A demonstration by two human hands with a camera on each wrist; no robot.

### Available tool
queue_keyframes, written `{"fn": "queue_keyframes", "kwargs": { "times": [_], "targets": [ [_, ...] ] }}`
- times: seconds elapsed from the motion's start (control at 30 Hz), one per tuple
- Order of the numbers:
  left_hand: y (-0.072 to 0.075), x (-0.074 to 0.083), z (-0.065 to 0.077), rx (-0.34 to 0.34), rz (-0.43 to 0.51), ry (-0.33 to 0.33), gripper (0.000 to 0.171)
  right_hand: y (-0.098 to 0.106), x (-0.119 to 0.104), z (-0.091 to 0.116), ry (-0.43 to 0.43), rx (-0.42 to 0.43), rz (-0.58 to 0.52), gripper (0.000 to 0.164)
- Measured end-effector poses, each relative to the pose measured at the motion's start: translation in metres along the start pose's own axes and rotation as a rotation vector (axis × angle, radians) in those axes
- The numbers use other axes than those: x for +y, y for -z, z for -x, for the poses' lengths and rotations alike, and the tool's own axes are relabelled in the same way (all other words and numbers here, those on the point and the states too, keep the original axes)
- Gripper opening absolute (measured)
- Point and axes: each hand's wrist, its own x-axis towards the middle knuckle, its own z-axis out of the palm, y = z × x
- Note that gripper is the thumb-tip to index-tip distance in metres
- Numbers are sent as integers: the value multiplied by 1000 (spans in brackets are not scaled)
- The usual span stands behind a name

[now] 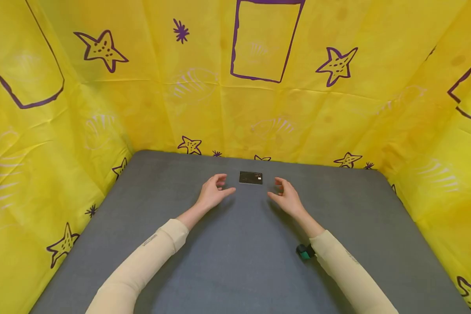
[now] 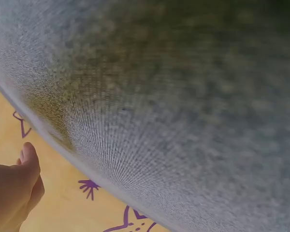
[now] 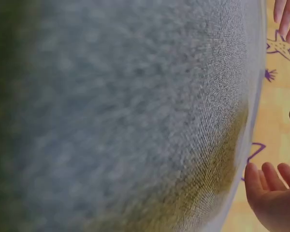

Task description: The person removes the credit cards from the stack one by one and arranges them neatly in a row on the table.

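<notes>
While hands point(image 1: 215, 192) point(image 1: 288, 198) hover, card point(image 1: 250, 178) lies between.

Small print on the card point(image 1: 250, 178) is too tiny to read, like the marks on the left sleeve point(image 1: 141, 261) and right sleeve point(image 1: 349, 270). The left hand point(image 1: 215, 192) and right hand point(image 1: 288, 198) each hide some fingers. The right sleeve partly covers a dark thing point(image 1: 305, 252). Both sleeves, table point(image 1: 227, 261) and curtain point(image 1: 196, 109) run out of frame. In both wrist views a grey surface point(image 2: 183, 164) blurs, and hands are cropped by the side edge
</notes>
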Motion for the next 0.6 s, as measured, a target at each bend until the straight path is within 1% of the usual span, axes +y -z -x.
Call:
{"fn": "queue_keyframes", "kwargs": {
  "times": [0.13, 0.33, 0.6],
  "targets": [
    [-3, 0, -6, 6, -14, -10, 62, -4, -1, -5, -16, 5, -17, 63],
    [-7, 1, -16, 27, -40, -26, 60, -8, -2, -15, -43, 15, -14, 61],
    [-10, 4, -27, 14, -65, -37, 59, -11, 1, -28, -40, 16, 9, 61]
  ]
}}
